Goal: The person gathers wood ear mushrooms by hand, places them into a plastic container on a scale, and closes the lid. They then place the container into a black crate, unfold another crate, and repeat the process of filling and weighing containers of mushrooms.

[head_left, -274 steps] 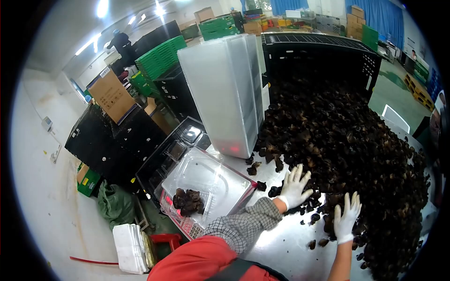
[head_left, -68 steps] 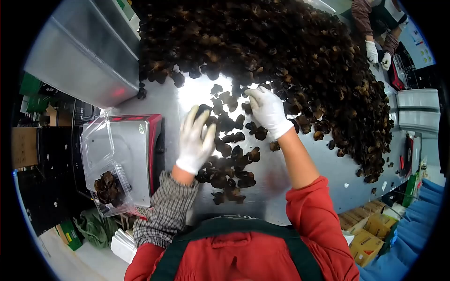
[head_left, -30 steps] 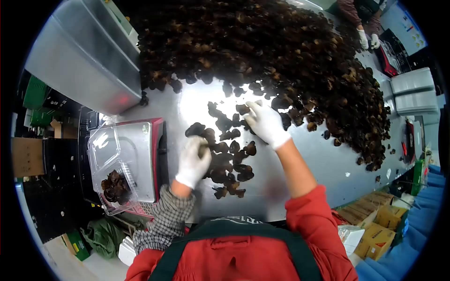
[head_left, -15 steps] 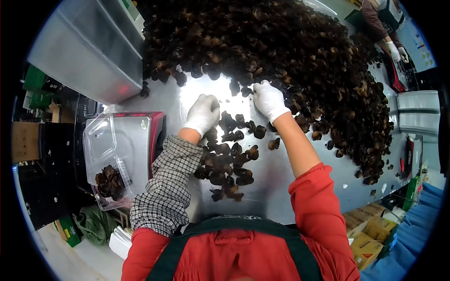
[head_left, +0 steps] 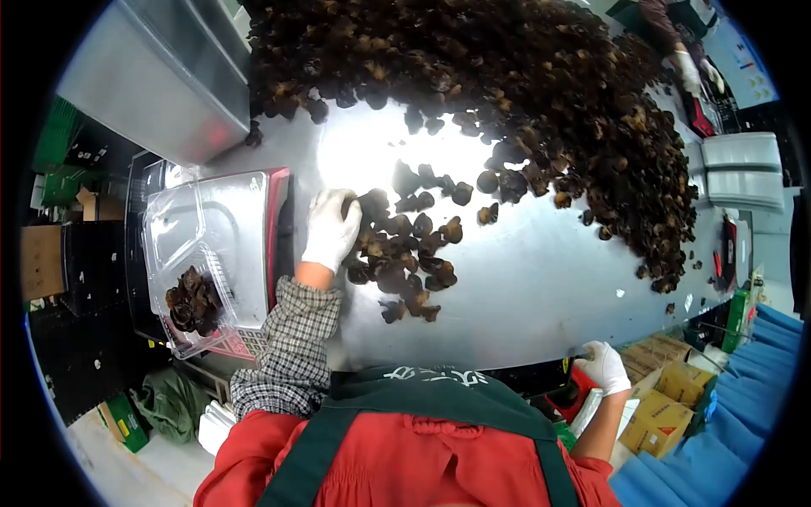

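Dark, ruffled pieces (head_left: 395,275) lie on a metal table (head_left: 524,279), the gloved left hand (head_left: 331,226) curled beside them, any grasp hidden; at the near edge, whether the right hand (head_left: 604,369) holds anything cannot be told. A larger heap (head_left: 507,76) is cut off above.
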`<state>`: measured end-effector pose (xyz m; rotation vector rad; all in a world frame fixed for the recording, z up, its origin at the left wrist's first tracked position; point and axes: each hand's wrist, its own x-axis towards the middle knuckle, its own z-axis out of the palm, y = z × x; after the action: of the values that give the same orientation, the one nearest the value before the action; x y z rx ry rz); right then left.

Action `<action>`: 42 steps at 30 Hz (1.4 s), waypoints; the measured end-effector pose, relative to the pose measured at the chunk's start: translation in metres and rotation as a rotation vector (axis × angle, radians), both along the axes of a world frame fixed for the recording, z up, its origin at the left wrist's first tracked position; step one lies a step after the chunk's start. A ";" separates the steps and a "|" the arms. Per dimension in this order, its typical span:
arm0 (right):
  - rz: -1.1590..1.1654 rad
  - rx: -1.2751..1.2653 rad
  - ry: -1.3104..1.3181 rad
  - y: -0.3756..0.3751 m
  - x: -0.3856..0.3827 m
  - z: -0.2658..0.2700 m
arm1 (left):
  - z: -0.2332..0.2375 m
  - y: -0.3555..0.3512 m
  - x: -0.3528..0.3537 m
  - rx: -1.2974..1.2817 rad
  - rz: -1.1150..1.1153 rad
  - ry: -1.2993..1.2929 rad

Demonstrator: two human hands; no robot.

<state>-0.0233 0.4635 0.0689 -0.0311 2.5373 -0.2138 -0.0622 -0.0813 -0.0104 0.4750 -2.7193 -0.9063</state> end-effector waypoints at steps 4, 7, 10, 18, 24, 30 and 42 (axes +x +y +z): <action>0.111 -0.386 0.311 -0.088 -0.021 0.009 | 0.005 0.009 0.028 -0.002 -0.014 -0.045; 0.341 -0.586 0.480 -0.202 -0.072 -0.005 | 0.001 0.005 0.027 0.003 -0.019 -0.041; 0.632 -0.758 0.539 -0.318 -0.114 -0.023 | -0.001 0.019 0.015 -0.017 -0.029 -0.029; 0.859 -0.546 0.652 -0.394 -0.142 -0.076 | 0.004 0.030 0.065 0.043 -0.146 0.052; 0.288 -1.055 0.559 -0.312 -0.117 -0.019 | -0.002 0.029 0.068 0.095 -0.091 0.118; -0.085 -0.682 0.286 -0.164 -0.054 0.012 | 0.003 0.036 0.057 0.023 -0.272 0.101; 0.371 -0.698 0.472 -0.222 -0.072 0.001 | 0.000 0.023 0.057 -0.043 -0.216 -0.029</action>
<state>-0.0953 0.2412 0.0696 -0.9044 2.7031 -1.0248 -0.0049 -0.0586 -0.0101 0.1896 -2.8501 -0.8961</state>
